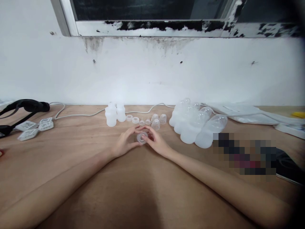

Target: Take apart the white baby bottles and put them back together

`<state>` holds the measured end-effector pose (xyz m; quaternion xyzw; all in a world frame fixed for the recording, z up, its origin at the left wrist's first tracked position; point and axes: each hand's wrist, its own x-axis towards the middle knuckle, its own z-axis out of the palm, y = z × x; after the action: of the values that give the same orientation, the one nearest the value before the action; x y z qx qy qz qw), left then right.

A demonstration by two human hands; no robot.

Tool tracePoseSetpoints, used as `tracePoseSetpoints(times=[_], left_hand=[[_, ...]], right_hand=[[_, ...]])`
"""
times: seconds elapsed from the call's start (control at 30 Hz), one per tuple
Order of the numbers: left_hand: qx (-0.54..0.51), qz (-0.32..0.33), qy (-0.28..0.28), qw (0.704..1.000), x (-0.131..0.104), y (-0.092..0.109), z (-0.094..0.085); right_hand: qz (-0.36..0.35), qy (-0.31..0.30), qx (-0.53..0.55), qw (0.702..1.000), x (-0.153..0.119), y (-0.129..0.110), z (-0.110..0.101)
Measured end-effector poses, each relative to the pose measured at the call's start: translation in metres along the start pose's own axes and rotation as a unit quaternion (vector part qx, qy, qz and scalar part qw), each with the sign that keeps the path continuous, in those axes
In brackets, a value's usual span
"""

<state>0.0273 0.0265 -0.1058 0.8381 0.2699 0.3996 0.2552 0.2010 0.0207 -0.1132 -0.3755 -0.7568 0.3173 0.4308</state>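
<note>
Between my two hands is a translucent bottle collar ring with what looks like a clear nipple in it [140,138]. My left hand [125,142] curls around its left side, thumb at the near edge. From the right, my right hand [157,142] grips it too, with the thumb pressed on its middle. Just beyond my fingers lie two loose collar rings [135,120], two small clear nipples [147,121] and three clear dome caps [155,124]. Several frosted bottles without caps [111,118] stand behind and to the left.
At the right stand several frosted bottles with clear domes [204,136]. A white cable [78,115] runs along the wall. White square packs [28,134] and a black strap [28,105] lie left. Plastic bags [247,114] and a dark flat device [289,165] are at the right.
</note>
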Motion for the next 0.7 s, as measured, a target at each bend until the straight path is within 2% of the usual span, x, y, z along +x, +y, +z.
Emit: tracePoseSetpoints(times=[0.07, 0.17, 0.3, 0.4, 0.7], left_hand=[[0.042, 0.002, 0.013, 0.999, 0.001, 0.001, 0.000], [0.049, -0.037, 0.002, 0.998, 0.001, 0.002, 0.002], [-0.046, -0.139, -0.002, 0.989, 0.001, 0.004, 0.011], [-0.069, -0.178, 0.018, 0.981, -0.001, 0.003, 0.017], [-0.038, -0.176, 0.064, 0.982, -0.003, 0.005, 0.023]], right_hand=[[0.036, -0.033, 0.038, 0.998, 0.002, 0.000, -0.001], [0.065, -0.030, 0.030, 0.997, 0.002, -0.001, -0.001], [0.050, 0.016, -0.053, 0.997, -0.001, -0.002, -0.001], [0.021, 0.031, -0.117, 0.992, -0.001, -0.004, 0.000], [0.021, 0.030, -0.173, 0.984, 0.002, -0.013, 0.006]])
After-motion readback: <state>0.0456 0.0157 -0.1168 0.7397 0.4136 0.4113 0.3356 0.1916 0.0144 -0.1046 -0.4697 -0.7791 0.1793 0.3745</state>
